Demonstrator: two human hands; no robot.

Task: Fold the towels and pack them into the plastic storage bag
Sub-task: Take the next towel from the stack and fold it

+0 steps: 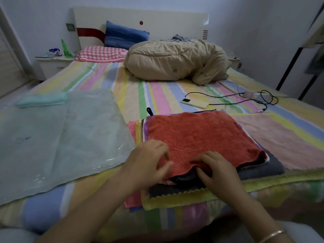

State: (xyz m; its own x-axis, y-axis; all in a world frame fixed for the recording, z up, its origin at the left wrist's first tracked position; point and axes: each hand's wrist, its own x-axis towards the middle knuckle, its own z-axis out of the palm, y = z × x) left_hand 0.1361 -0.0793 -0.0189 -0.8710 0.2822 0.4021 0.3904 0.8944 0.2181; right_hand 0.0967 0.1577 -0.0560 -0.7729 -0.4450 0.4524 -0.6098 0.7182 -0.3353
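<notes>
A red towel lies on top of a stack of towels in several colours near the front edge of the bed. My left hand pinches the red towel's near left corner. My right hand grips its near edge, fingers curled under the cloth. To the left, the clear plastic storage bag lies flat on the bed. A folded mint-green towel sits at the bag's far end; whether it is inside the bag I cannot tell.
A pink cloth lies flat right of the stack. Behind it are a phone and black cables. A bundled beige duvet and pillows fill the head of the striped bed. A nightstand stands at far left.
</notes>
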